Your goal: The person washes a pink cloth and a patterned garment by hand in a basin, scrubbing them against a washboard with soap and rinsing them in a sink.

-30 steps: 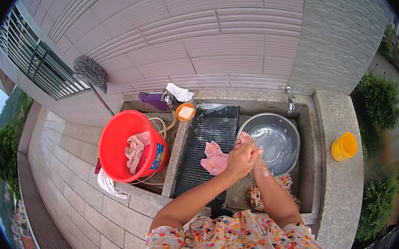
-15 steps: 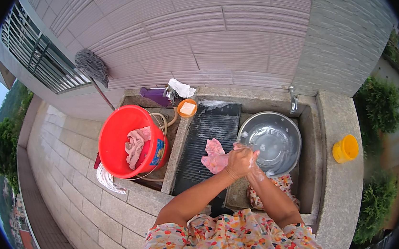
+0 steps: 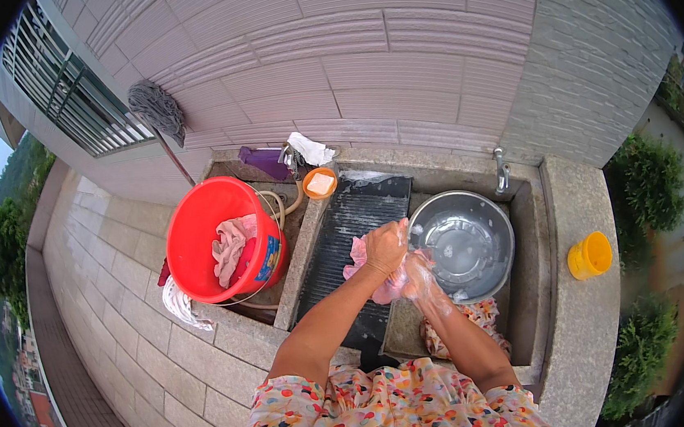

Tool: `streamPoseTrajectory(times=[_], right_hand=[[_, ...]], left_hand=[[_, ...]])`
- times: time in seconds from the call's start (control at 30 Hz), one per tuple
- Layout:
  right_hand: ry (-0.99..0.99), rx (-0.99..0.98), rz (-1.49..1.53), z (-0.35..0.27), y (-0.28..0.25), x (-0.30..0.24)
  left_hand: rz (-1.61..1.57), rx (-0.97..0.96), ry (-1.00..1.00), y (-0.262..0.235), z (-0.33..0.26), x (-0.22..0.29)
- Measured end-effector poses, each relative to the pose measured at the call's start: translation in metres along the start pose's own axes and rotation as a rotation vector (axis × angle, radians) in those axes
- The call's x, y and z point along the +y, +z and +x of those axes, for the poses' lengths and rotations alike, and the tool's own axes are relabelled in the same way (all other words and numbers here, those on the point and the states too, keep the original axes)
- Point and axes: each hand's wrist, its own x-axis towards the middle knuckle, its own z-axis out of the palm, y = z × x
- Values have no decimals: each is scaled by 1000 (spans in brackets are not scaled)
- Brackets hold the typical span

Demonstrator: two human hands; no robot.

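Now scrubbing: left hand (image 3: 386, 246) and right hand (image 3: 415, 275) both clamped on pink cloth (image 3: 368, 270), bunched at washboard (image 3: 353, 245) right edge, left of steel basin (image 3: 464, 243). Best: keep cloth flat on ribs, firm strokes, soap (image 3: 320, 183) far left.

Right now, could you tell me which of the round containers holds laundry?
The red bucket on the left: pinkish cloth lies inside it. The metal basin holds only water, and the yellow cup looks empty.
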Motion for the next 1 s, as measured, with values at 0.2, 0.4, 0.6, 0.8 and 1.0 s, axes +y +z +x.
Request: streamPoseTrajectory(times=[0.2,0.4,0.6,0.8,1.0], right_hand=[[-101,3,206,-1,-1,-1],[-95,-76,-157,-3,-13,-16],[-625,-108,-888,-23,-8,-65],[-249,-36,-1479,-34,-2,-69],[-765,-30,-1681,-60,-5,-69]], left_hand=[[-299,29,244,12,-13,0],[-70,-151,-12,4,14,-34],[-721,-575,-405,-14,30,-28],[-943,-667,-382,-15,31,-14],[-390,-949,-266,-4,-6,-94]])
